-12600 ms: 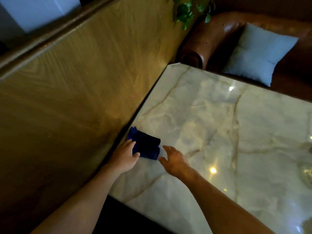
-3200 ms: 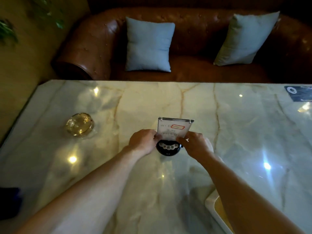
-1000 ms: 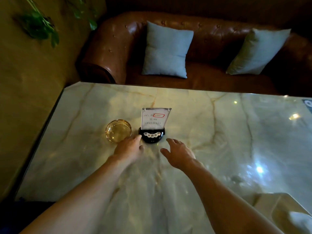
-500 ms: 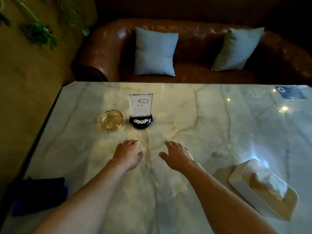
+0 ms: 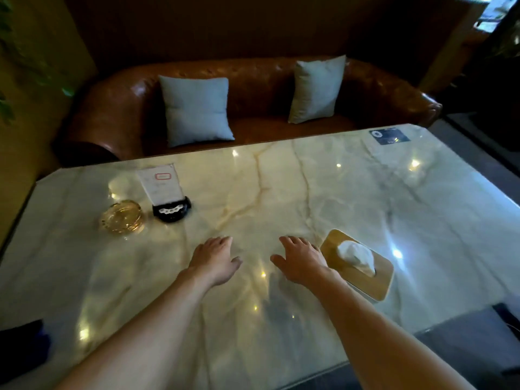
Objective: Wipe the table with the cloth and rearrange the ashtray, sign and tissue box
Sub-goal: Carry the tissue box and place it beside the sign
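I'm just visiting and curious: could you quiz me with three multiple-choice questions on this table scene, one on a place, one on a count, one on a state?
1. What stands right beside the sign?
A tissue box
B ashtray
C cloth

2. How many cushions lie on the sofa?
A one
B two
C three

3. What do the hands hold?
A cloth
B sign
C nothing

Answers:
1 B, the ashtray sits just left of it.
2 B, one cushion and another.
3 C, left hand and right hand are spread, empty.
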